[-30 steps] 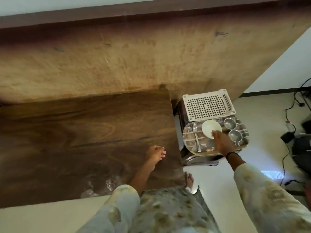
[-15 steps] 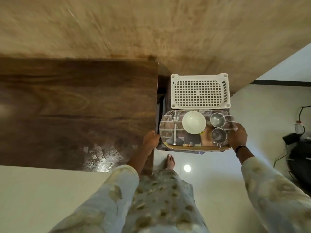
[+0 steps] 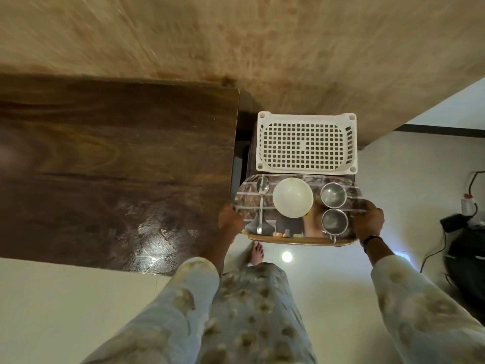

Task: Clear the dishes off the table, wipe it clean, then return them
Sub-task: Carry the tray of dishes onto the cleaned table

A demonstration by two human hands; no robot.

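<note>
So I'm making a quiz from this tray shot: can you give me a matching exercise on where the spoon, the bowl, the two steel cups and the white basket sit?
Things:
1. spoon
2. white bowl
3. two steel cups
4. white perforated basket

Places:
A. middle of the tray
B. beyond the tray, toward the wall
C. tray's left end, near the left hand
D. tray's right end, near the right hand

Pairs: 1-C, 2-A, 3-D, 4-B

A white perforated basket (image 3: 306, 142) sits by the wall; black cables (image 3: 433, 252) trail across the pale floor (image 3: 78, 311).
</note>
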